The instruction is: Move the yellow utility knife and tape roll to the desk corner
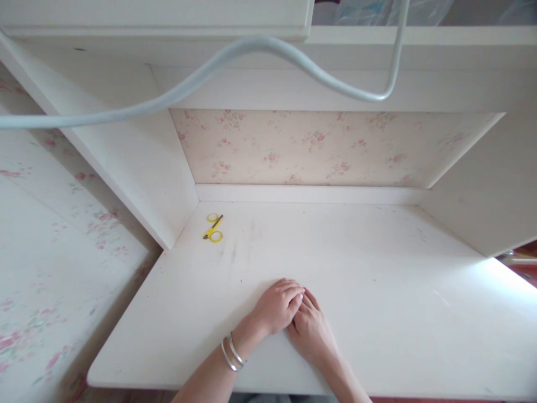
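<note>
My left hand rests on the white desktop, its fingers laid over the fingers of my right hand. Two silver bangles circle my left wrist. The right hand lies palm down, with its fingertips partly covered by the left. No object shows in either hand. Farther off, toward the back left of the desk, lies a yellow and dark utility knife. A thin yellow ring sits above it and a second yellow ring below, both resembling narrow tape rolls.
A pale cable crosses the upper view in front of a white overhead shelf. White side panels flank the desk, and floral wallpaper covers the back wall. Plastic-wrapped items sit on the shelf.
</note>
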A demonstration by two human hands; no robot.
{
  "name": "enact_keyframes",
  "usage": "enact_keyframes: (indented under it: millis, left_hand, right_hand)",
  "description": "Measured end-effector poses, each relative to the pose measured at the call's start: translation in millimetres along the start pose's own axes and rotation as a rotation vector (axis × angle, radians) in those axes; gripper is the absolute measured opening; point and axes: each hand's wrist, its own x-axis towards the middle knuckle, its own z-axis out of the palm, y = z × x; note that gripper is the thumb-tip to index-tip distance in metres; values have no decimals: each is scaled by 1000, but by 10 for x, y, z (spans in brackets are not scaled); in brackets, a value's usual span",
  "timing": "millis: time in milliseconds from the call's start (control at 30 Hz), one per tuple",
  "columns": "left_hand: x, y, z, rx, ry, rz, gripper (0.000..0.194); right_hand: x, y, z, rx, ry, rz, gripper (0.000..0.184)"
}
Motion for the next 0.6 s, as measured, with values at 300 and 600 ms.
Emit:
enact_keyframes:
  millis: [300,600]
  left_hand:
    - [3,-1,-7,-6,6,1,31]
    - [-2,-18,5,-41,11,-6,30]
  right_hand:
    - [-2,6,-11,8,-23,13,38]
    - [18,-6,-28,9,-8,1,34]
